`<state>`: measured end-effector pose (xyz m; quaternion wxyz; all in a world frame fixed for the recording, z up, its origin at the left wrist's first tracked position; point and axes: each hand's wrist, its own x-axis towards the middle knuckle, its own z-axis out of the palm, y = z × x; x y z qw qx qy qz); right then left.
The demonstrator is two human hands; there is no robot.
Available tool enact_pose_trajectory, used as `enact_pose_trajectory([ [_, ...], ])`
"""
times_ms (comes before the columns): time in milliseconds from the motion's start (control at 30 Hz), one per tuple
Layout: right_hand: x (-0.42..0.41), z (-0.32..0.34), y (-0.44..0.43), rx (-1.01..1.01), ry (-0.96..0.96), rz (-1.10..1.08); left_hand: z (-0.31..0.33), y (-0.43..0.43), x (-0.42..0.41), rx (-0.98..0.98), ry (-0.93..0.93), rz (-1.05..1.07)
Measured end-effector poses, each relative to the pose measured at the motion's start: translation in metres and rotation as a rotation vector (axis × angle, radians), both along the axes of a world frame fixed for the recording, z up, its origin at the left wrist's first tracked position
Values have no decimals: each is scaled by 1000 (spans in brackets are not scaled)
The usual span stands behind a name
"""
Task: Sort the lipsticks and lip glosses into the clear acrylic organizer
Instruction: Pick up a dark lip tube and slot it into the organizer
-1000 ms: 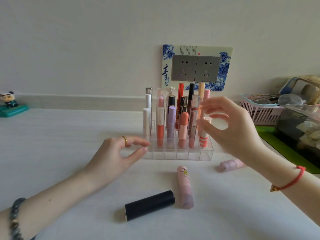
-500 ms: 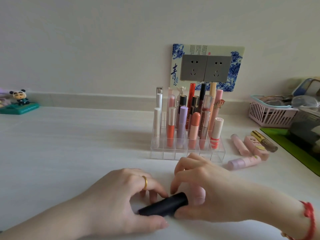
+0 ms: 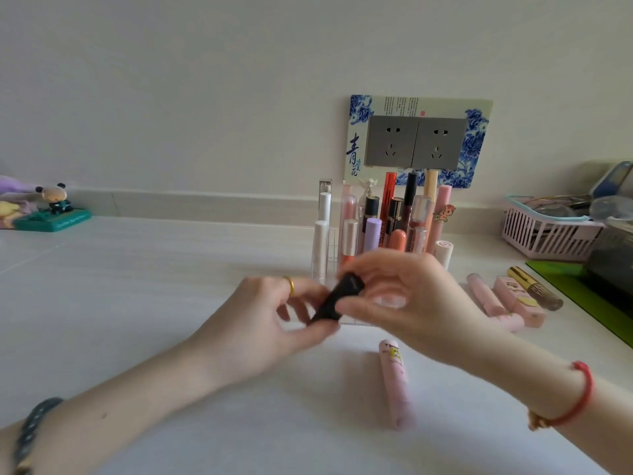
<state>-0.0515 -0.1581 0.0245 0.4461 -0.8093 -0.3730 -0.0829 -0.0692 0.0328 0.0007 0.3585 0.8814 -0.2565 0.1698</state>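
Pink basket (image 3: 548, 236), panda figurine (image 3: 56, 199).

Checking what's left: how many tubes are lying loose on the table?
5. One pink tube nearest the camera; four right of the organizer: pink stick, pink box, gold-capped tube, pale tube partly behind the right hand. Hands may hide more.

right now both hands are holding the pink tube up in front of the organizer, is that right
Not quite. The head view shows the left hand and right hand holding a black tube, not a pink one, in front of the organizer. The pink tube lies on the table.
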Motion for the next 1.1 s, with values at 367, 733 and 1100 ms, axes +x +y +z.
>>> enact_pose_trajectory([
  [367,33,-12,34,365,8,-177,-11,-9,43,-487,14,134],
  [733,36,-29,36,361,14,-173,-25,-11,47,-544,48,155],
  [1100,38,-31,34,300,-34,-183,-27,-9,48,-517,33,165],
])
